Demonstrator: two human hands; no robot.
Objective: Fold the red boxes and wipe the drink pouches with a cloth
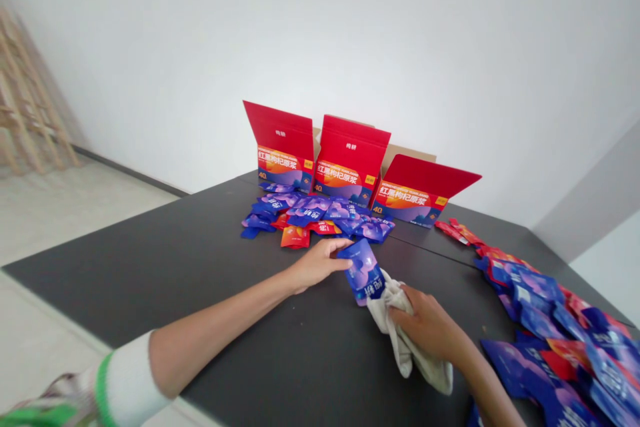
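My left hand (320, 263) pinches the upper left edge of a blue-purple pouch (361, 268), held tilted above the dark table. Bunched in my right hand (430, 323) is a pale cloth (395, 320), which covers the pouch's lower right corner. A heap of blue and red pouches (325, 210) lies just beyond my left hand. Close behind that heap stand three red cardboard boxes with raised lids: a left box (285, 167), a middle box (343, 180) and a right box (407, 203).
A larger spread of blue and red pouches (545, 307) runs along the right side of the dark table (210, 267). Behind the table is a white wall (300, 33). Wooden slats (25, 100) lean at the far left, over a pale floor (115, 193).
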